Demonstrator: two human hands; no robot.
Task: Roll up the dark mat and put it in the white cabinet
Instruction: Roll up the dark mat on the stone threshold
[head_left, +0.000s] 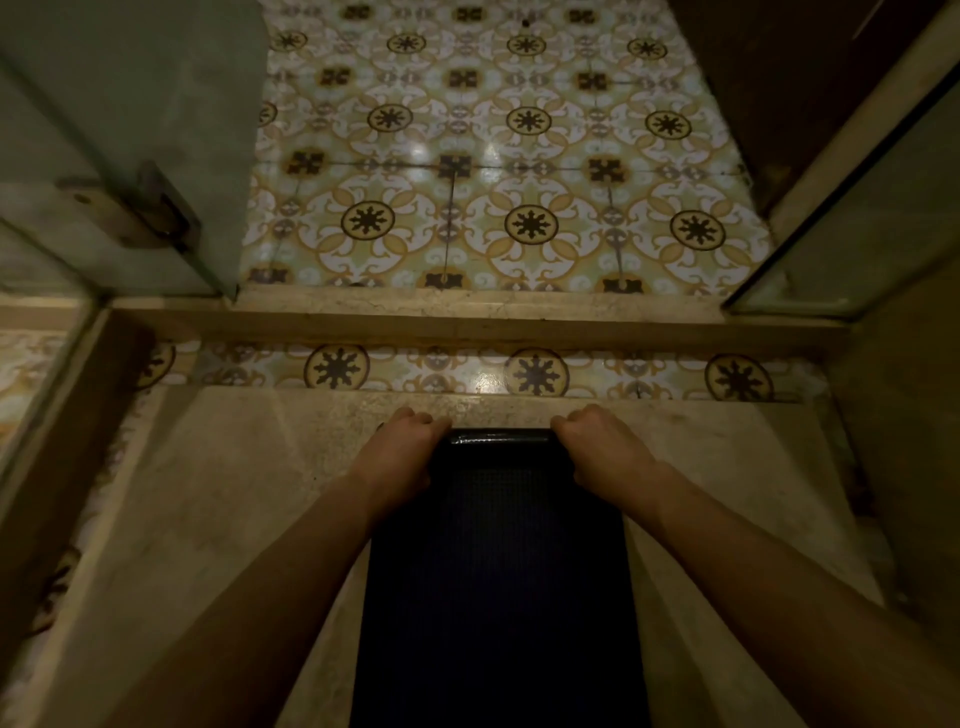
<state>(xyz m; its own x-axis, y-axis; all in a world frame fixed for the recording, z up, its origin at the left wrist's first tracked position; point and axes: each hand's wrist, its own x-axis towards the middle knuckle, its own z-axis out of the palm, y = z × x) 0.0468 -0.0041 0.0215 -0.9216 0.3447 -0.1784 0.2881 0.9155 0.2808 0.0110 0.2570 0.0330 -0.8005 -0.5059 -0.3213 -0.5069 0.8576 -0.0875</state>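
Observation:
The dark mat (498, 571) lies flat on a beige stone floor, running from the bottom of the head view up to its far edge, which is curled over into a small glossy roll. My left hand (402, 449) grips the left end of that curled edge, fingers folded over it. My right hand (602, 447) holds the right end the same way. Both forearms reach forward along the mat's sides. No white cabinet is in view.
A raised beige stone threshold (467, 317) crosses the view just beyond the mat. Past it is patterned tile floor (498, 171). A glass door with a metal hinge (135, 208) stands open at left; a glass panel (857, 249) and a dark wall stand at right.

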